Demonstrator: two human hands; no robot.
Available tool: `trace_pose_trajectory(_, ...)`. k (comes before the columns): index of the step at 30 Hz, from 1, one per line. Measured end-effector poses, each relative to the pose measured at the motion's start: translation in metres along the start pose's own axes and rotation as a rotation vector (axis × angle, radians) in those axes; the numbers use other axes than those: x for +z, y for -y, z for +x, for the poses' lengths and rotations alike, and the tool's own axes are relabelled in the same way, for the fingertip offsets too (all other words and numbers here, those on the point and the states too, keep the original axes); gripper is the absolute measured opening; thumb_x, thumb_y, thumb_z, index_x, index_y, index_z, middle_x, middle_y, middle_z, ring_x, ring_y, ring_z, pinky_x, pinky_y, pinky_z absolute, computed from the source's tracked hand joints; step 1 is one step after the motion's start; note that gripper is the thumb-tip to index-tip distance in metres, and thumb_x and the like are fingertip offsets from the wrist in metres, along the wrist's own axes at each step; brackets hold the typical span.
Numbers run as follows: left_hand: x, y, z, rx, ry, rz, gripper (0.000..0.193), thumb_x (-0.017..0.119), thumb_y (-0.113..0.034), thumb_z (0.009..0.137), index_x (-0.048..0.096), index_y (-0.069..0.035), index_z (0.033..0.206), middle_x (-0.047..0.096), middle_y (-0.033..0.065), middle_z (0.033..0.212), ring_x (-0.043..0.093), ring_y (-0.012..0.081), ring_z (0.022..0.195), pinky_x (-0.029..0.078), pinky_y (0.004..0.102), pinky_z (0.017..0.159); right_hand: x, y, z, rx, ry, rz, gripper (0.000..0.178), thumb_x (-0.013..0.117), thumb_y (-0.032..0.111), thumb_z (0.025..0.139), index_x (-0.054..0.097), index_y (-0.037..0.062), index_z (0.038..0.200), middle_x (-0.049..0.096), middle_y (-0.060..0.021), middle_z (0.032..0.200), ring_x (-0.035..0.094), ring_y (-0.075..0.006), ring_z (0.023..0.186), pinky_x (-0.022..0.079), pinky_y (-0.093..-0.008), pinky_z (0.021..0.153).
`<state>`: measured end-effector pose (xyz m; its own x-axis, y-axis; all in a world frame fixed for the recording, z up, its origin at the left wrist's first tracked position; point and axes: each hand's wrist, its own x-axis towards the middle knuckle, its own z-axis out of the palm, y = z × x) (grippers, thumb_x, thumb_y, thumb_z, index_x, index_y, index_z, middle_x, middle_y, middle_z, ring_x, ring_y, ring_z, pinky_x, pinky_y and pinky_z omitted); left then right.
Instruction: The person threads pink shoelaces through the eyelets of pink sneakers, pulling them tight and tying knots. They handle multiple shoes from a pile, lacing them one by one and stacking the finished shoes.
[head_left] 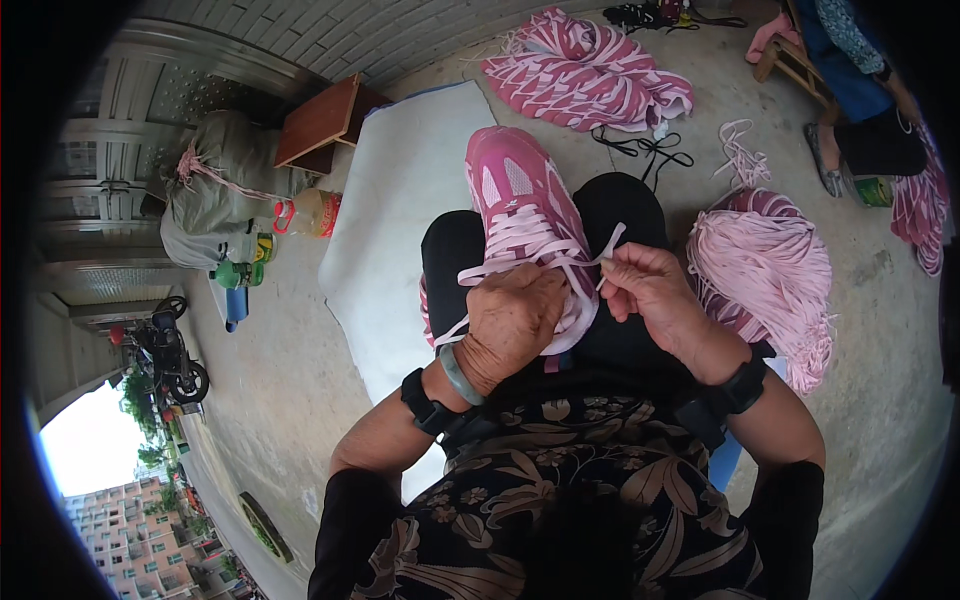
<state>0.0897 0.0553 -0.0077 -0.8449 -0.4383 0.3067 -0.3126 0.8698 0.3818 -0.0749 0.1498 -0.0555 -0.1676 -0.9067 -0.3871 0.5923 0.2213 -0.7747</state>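
Observation:
A pink sneaker [508,172] rests on my lap between my knees, toe pointing away from me. Pale pink shoelace [528,238] criss-crosses its upper. My left hand [515,318] lies over the left side of the shoe's opening, fingers curled down and their tips hidden; lace shows beside it. To the right of the shoe, my right hand [645,292] pinches a lace end between thumb and forefinger, and a short piece sticks up above the fingers.
A thick bundle of pale pink laces [765,255] lies on pink uppers at my right. More laced pink uppers [585,75] are heaped ahead. A white sheet [390,200] covers floor at left, near a wooden box [325,125] and bottles. Another person [870,130] sits far right.

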Motion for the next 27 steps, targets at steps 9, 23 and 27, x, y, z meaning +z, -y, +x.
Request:
trace_pose_trajectory(9,0.008,-0.003,-0.004,-0.296,0.054,-0.146,0.028,0.066,-0.004,0.072,0.06,-0.004,0.099,0.056,0.0078,0.064,0.058,0.0202,0.056,0.045,0.0279,0.053,0.004,-0.009,0.018,-0.224,0.114,-0.055,0.007,0.055,0.008,0.087,0.057,0.0015,0.085,0.06,-0.0034,0.077,0.058,-0.0079,0.067,0.047,-0.0204,0.06)
trace_pose_trajectory(23,0.008,-0.006,0.001,-0.224,0.066,-0.003,0.026,0.063,-0.013,0.072,0.058,-0.004,0.096,0.062,0.013,0.071,0.061,0.0299,0.059,0.048,0.0359,0.052,0.007,-0.013,0.024,-0.381,0.108,-0.081,0.008,0.055,0.001,0.086,0.06,0.0005,0.092,0.061,-0.0002,0.085,0.053,-0.0046,0.08,0.044,-0.0194,0.073)
trace_pose_trajectory(27,0.008,-0.009,0.003,-0.245,0.072,0.0,0.024,0.063,-0.013,0.073,0.058,-0.005,0.095,0.062,0.0126,0.071,0.061,0.0299,0.061,0.048,0.0361,0.053,0.006,-0.013,0.028,-0.325,0.117,0.02,0.007,0.056,0.001,0.085,0.061,0.0002,0.091,0.061,-0.0005,0.085,0.053,-0.0046,0.08,0.044,-0.0196,0.073)
